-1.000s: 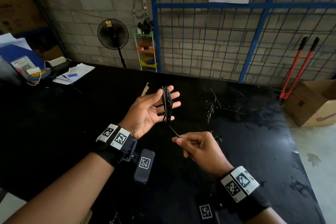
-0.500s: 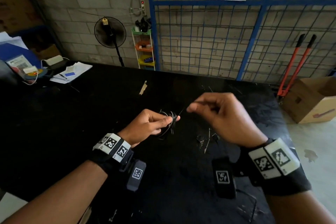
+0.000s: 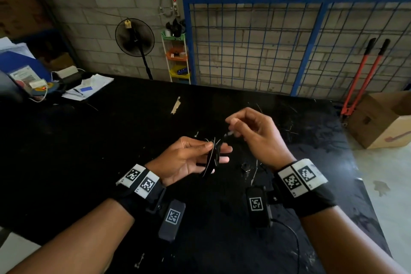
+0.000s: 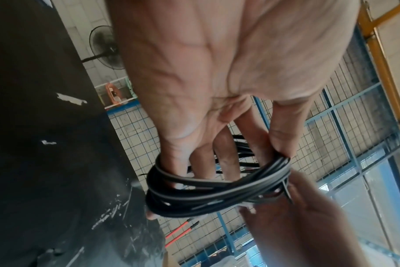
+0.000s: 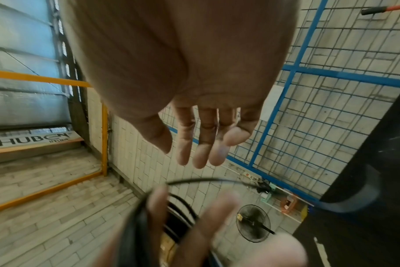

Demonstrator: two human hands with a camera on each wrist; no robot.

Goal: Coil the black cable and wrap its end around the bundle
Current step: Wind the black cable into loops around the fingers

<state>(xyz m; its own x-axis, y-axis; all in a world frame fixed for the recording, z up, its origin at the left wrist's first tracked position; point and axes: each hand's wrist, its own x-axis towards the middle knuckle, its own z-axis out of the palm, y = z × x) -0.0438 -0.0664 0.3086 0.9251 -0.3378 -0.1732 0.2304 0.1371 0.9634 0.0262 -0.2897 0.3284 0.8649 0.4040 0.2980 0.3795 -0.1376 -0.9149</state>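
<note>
The black cable point(image 3: 210, 159) is wound into a small coil round the fingers of my left hand point(image 3: 216, 149), above the black table point(image 3: 89, 151). In the left wrist view the coil point(image 4: 206, 195) rings the fingers of my left hand point(image 4: 228, 162), and the thumb point(image 4: 282, 142) presses it at the top. A thin loose strand point(image 5: 201, 179) leaves the coil toward my right hand point(image 3: 233, 128), just up and right of the bundle. My right hand point(image 5: 194, 150) has its fingers loosely curved and apart from the thumb, with nothing pinched between them.
Short cable scraps point(image 3: 251, 169) and a strip of tape point(image 3: 175, 105) lie on the table. Papers point(image 3: 89, 87) and small devices sit at the far left. A cardboard box point(image 3: 382, 122) and red bolt cutters point(image 3: 364, 78) stand off the right edge, a fan point(image 3: 134, 38) behind.
My right hand swung the cable end from below the coil up and over to its far right side. The left hand curled onto the coil, then spread its fingers partly again.
</note>
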